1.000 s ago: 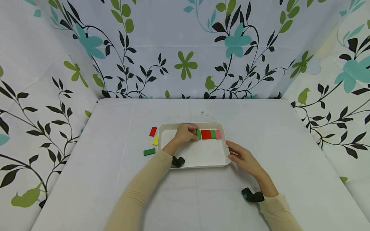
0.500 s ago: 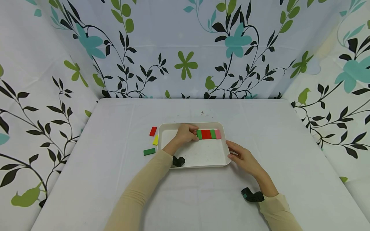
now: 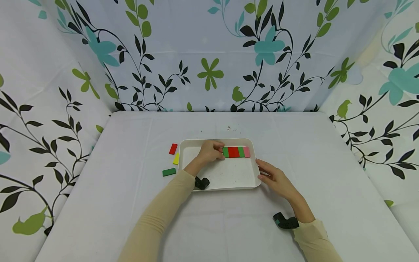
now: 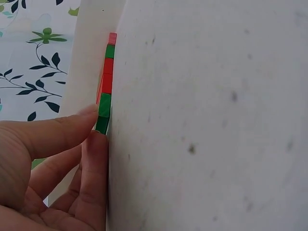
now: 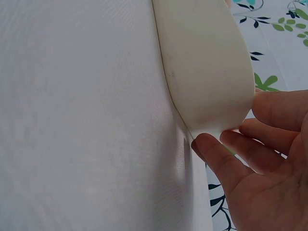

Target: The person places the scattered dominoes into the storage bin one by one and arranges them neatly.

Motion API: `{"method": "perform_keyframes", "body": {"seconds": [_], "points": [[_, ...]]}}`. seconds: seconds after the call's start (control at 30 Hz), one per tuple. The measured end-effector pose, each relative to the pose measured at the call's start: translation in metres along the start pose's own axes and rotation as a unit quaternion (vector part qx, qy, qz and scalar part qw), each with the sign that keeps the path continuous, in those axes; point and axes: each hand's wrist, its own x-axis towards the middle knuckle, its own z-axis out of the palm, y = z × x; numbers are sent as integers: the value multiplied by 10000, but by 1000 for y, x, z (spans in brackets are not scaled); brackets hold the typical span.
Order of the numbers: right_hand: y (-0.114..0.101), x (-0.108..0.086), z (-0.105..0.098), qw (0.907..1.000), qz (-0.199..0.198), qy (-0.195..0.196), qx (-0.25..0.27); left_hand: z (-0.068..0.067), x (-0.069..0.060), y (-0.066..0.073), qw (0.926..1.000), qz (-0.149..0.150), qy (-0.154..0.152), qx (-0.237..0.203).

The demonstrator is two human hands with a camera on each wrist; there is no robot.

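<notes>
A shallow white tray lies on the table. Inside it, along the far wall, small blocks form a touching row: a pink block, a green block, a red section and another green block at the left end. My left hand pinches that left-end green block between thumb and fingertip, as the left wrist view shows at the block. My right hand touches the tray's right end with fairly straight, spread fingers; the right wrist view shows them against the tray's outer wall.
Left of the tray lie a red block, a yellow block and a green block. Small dark specks dot the cloth behind it. A leaf-patterned curtain stands behind the white table.
Compared with a second ago, the left-end green block has slid slightly right in my left hand, and its gap to the red section has closed. My right hand stays put.
</notes>
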Motion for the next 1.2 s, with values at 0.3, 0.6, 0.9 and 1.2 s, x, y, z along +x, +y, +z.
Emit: {"method": "perform_keyframes", "body": {"seconds": [0.3,0.6,0.9,1.2], "points": [[0,0,0,10000,65,-27,31,-1,0,1,9997,3,-41,-228],[0,0,0,10000,20,6,-45,-3,0,7,9975,83,-248,-659],[-1,-1,0,10000,22,-23,10,-14,-7,23,9897,737,-573,-1085],[-1,0,-1,10000,-54,-25,-70,-51,-32,52,9824,1517,-316,-1044]]}}
